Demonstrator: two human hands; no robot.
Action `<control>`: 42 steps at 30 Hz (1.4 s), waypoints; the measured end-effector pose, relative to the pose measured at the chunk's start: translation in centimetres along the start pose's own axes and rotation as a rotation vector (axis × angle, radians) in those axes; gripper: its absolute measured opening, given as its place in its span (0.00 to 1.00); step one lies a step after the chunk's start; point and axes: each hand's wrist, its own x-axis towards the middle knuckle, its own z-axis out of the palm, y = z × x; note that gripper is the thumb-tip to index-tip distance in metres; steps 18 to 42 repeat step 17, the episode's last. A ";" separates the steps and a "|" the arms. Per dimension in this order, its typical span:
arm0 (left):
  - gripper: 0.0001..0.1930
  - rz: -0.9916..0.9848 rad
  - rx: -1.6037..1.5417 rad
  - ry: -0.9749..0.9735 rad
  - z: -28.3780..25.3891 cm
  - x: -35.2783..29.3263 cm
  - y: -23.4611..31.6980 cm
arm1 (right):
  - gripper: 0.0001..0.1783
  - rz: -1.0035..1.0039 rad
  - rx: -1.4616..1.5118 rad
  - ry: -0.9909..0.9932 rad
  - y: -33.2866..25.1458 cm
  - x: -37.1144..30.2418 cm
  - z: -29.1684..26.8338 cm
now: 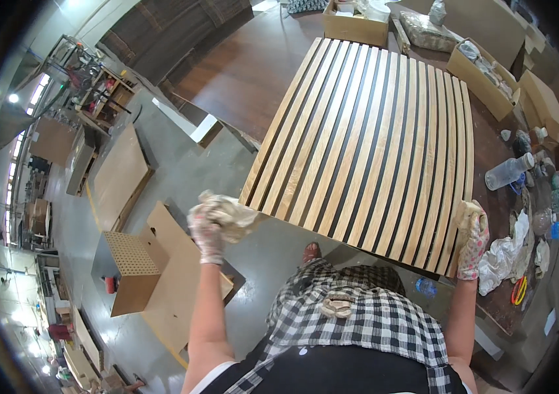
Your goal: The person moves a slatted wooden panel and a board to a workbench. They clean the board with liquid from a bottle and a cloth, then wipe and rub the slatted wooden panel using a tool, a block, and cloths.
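Observation:
A slatted wooden panel [365, 144], with light strips and dark gaps between them, lies on a dark brown table in front of me. My left hand [207, 236], in a pale spotted glove, is closed on a crumpled cream rag [233, 217] beside the panel's near left corner. Motion blurs this hand a little. At the near right corner, my right hand [472, 246], in a similar spotted glove, grips the panel's edge; its fingertips are partly hidden.
Right of the panel are a clear bottle [508, 172], crumpled white cloth [501, 262] and a yellow-and-red ring [519, 290]. Open cardboard boxes [483, 79] stand at the far side. Brown boards [174, 276] and a perforated box [128, 272] are on the left floor.

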 end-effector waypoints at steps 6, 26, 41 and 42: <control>0.13 0.170 0.229 -0.186 -0.3 6.4 2.4 | 0.24 0.061 0.120 0.077 0.7 0.1 -0.2; 0.16 0.115 0.131 -0.555 8.0 14.9 3.1 | 0.23 0.000 0.174 0.134 1.8 -0.7 -0.8; 0.16 0.115 0.131 -0.555 8.0 14.9 3.1 | 0.23 0.000 0.174 0.134 1.8 -0.7 -0.8; 0.16 0.115 0.131 -0.555 8.0 14.9 3.1 | 0.23 0.000 0.174 0.134 1.8 -0.7 -0.8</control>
